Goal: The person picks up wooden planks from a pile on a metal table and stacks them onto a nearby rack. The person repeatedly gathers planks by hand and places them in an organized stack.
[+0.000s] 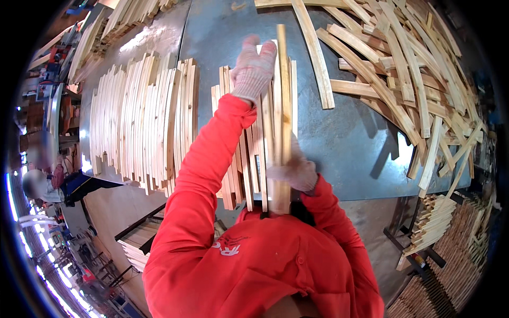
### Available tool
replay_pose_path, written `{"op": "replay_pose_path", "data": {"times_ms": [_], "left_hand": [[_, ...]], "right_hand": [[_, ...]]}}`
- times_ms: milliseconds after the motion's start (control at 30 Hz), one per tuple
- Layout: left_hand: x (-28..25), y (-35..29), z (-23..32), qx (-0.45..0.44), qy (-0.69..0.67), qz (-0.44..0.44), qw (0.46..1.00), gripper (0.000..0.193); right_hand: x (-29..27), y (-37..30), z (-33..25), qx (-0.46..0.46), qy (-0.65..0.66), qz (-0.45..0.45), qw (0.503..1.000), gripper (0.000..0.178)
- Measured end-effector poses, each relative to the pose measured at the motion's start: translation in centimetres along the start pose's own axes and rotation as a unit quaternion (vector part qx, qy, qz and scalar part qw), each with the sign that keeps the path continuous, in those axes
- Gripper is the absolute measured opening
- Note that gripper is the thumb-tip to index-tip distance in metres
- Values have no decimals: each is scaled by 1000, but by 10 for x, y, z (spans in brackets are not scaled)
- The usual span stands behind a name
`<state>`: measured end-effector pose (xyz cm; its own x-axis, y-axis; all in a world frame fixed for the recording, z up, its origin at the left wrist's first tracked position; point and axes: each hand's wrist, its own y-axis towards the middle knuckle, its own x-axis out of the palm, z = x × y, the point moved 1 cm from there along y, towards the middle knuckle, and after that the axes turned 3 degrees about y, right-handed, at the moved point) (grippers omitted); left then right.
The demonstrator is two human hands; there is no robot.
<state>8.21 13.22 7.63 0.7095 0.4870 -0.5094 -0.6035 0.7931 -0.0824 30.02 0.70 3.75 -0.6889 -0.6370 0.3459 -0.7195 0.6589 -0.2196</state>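
Both my hands wear pale knitted gloves. My left hand (254, 66) is at the far ends of a few upright-looking wooden slats, beside their tips. Its fingers are smeared by motion, so their grip is unclear. Lower down, my right hand (298, 170) is closed round the near part of long wooden slats (279, 116), which point away from me and are blurred. Under and beside them, a loose row of slats (233, 183) lies on the metal table, partly hidden by my left arm.
A wide row of slats (135, 116) lies side by side on the metal table (350, 138). Jumbled curved slats (408, 69) heap at the right; a single slat (314, 58) lies nearer. Stacked wood (435, 222) stands below the right edge. A person (47, 185) is far left.
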Motion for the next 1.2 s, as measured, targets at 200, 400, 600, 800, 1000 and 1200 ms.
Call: {"op": "replay_pose_path", "data": {"times_ms": [200,400,600,800,1000,1200], "left_hand": [[51,-9,-15,-74,38,-66,994,75],[86,40,-29,122,463,-79,875,72],[85,35,-37,119,531,-168,822,54],[41,42,-39,112,519,-192,826,35],[24,24,-50,49,0,-167,985,59],[24,-143,-91,-43,-267,-48,962,71]], "right_hand": [[6,-6,42,-36,48,107,992,85],[-77,-16,-16,68,129,136,980,64],[-95,-46,34,84,120,171,974,80],[-81,-47,104,37,217,123,968,81],[-77,-42,87,80,159,106,978,74],[-65,8,80,-22,91,-12,996,78]]}}
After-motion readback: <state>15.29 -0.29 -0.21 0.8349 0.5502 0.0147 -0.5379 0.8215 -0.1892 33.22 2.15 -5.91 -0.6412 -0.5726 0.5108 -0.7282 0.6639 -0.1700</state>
